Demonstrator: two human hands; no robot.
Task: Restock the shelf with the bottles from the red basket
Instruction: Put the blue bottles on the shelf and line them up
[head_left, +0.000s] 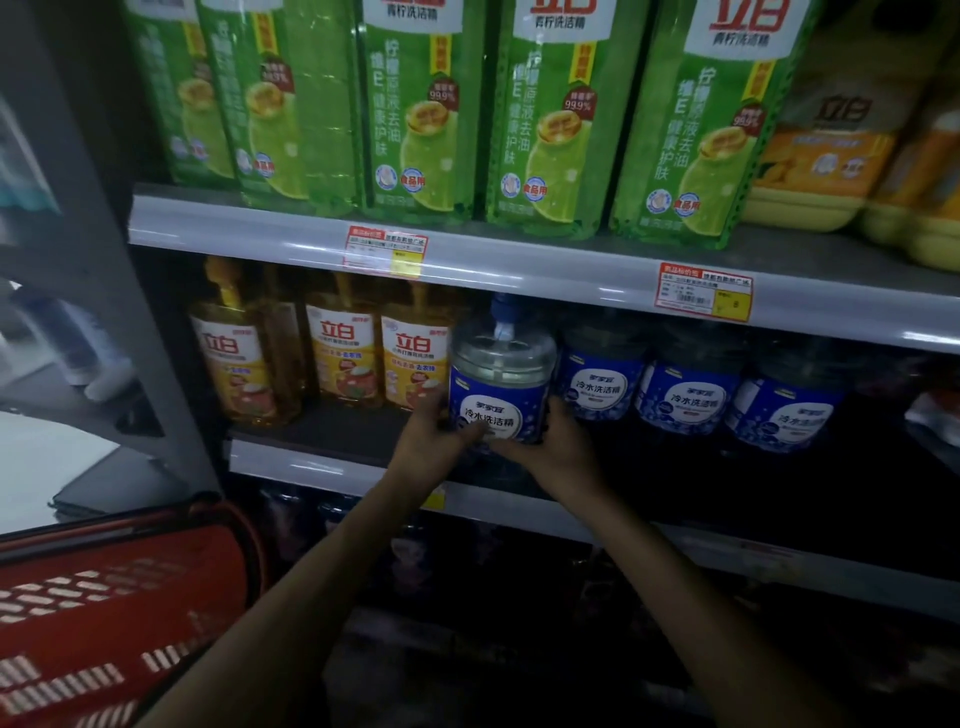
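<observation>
Two bare hands close on one clear bottle with a blue label (500, 387), which serves as the reference for everything else. Nearest the camera, down and to the left of that bottle, sits the red basket (104, 613); its contents cannot be made out. The left hand (434, 441) wraps the bottle's lower left side, its grip pressed against the label, and the right hand (558, 441) clasps the lower right side the same way, so the bottle is pinched between both palms. The bottle stands upright at the front edge of the middle shelf (311, 467), its blue cap just under the shelf rail above. Right of it, further back on the same shelf, stands a row of matching blue-label bottles (691, 395). Left of it stand yellow detergent bottles (343, 353). Above it, on the upper shelf (519, 265) with its red price tags (704, 291), stand tall green detergent bottles (556, 114).
</observation>
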